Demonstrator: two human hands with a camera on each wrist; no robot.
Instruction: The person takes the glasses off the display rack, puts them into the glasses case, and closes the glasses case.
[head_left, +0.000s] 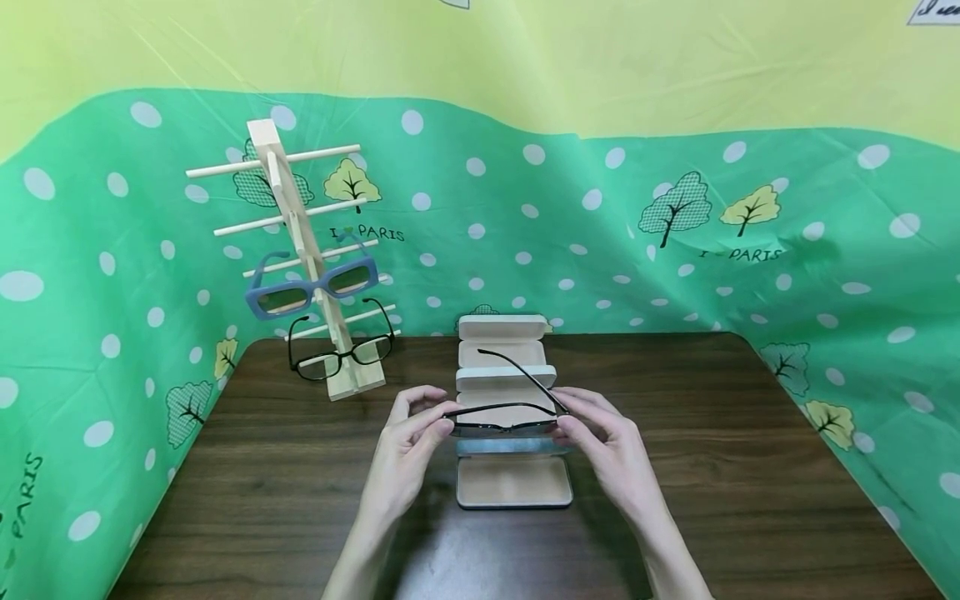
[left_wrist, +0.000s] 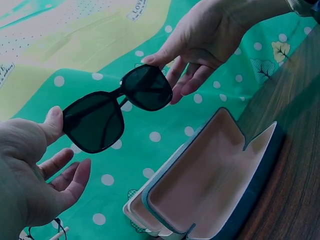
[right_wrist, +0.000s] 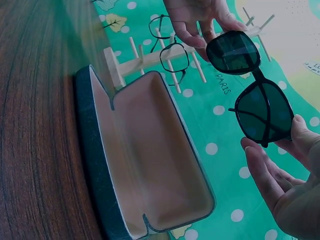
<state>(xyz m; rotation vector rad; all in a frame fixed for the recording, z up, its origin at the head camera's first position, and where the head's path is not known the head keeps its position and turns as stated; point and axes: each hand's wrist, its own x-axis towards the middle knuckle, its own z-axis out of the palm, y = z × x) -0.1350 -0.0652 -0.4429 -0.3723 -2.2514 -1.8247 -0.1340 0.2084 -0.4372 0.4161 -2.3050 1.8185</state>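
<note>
Both hands hold a pair of black sunglasses [head_left: 504, 428] with dark lenses above the eyeglass cases. My left hand [head_left: 408, 442] pinches the left end of the frame between thumb and fingers. At the opposite end, my right hand [head_left: 607, 442] pinches the frame by the hinge. One temple lies folded across behind the lenses; the other slants up and away from the right hinge. Below the sunglasses [right_wrist: 265, 110] stands the nearest eyeglass case [head_left: 513, 483], open, with a beige lining and a dark blue-green shell. In the left wrist view this case [left_wrist: 200, 175] shows nothing inside.
Two more open, pale cases [head_left: 506, 379] stand in a row behind the nearest one. At the back left, a wooden display rack [head_left: 288, 200] carries blue sunglasses [head_left: 300, 293] and black-framed glasses [head_left: 341, 357]. A patterned green cloth [head_left: 555, 242] hangs behind the dark wooden table [head_left: 735, 467].
</note>
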